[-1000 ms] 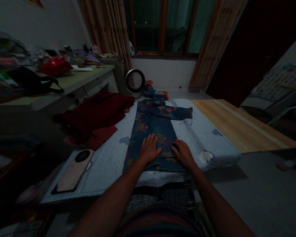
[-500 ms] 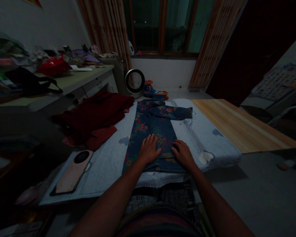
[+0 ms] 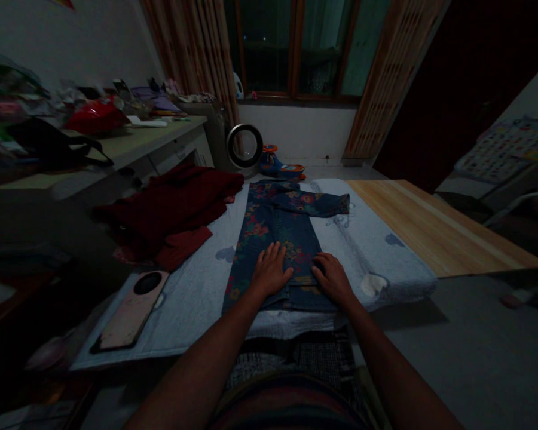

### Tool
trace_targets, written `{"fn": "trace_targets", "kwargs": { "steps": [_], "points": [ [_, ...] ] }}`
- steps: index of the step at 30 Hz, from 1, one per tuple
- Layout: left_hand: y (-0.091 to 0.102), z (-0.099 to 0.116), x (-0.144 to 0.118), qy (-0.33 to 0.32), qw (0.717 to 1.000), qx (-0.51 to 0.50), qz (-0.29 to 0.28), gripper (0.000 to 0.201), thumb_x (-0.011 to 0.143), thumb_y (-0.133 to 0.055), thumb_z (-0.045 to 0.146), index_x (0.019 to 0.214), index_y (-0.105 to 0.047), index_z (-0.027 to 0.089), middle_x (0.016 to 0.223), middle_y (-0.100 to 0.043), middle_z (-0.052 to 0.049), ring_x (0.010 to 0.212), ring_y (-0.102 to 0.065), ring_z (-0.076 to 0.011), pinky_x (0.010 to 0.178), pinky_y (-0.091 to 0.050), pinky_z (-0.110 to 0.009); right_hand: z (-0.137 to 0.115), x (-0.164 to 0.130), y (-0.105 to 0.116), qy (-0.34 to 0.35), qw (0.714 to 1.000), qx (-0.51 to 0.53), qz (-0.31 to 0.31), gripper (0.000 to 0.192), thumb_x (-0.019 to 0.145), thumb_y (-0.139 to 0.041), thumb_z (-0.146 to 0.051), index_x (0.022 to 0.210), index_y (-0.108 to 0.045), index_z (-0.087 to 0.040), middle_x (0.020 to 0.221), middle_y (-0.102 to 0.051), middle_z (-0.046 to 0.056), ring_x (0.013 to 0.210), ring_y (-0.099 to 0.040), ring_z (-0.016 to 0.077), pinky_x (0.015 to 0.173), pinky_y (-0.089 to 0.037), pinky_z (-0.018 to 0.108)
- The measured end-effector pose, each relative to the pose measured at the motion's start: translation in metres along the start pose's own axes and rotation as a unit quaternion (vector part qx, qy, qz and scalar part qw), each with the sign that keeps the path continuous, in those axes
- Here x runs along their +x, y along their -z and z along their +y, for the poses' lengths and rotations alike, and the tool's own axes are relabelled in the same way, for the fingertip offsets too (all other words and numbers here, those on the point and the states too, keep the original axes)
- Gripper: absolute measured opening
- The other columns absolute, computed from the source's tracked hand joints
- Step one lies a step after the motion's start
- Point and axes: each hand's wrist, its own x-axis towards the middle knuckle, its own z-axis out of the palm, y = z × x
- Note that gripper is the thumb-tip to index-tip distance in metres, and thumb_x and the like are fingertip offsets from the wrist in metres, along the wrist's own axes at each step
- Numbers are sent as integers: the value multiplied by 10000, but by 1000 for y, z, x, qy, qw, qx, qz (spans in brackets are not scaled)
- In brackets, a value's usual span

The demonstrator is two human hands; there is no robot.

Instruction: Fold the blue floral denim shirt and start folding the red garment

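A dark blue floral jacket [image 3: 257, 239] lies spread on a pale blanket [image 3: 197, 310], one sleeve stretched out to the right at its far end. My left hand [image 3: 271, 272] rests flat on the middle of the garment, fingers extended and thumb apart. At the jacket's right edge lies my right hand [image 3: 332, 275], its fingers slightly bent over the cloth and the thumb apart. Neither hand grips anything that I can see. Left of the jacket, a heap of dark red clothing [image 3: 174, 203] sits on the same blanket.
At the blanket's front left corner lies a pink phone [image 3: 132, 310] with a round camera ring. A wooden board [image 3: 439, 227] extends on the right. A cluttered desk [image 3: 138, 146] stands at the left, and a round-framed fan-like object [image 3: 245, 146] stands beyond the blanket.
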Motion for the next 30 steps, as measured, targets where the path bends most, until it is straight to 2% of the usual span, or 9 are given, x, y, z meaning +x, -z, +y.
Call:
{"fn": "trace_targets", "kwargs": {
  "steps": [30],
  "points": [
    [5,3,-1,0,1000,9,-5,676,917,-391,505,1489,-297,158,1593,-213,-106,1472,-139,-255,1175,-172,-446,3,0,-3,2,1000,2,2,302,922,-472,-351,1136,-614,-193,1246,-568,112,1174,-498,251,1021,-381,422]
  ]
}}
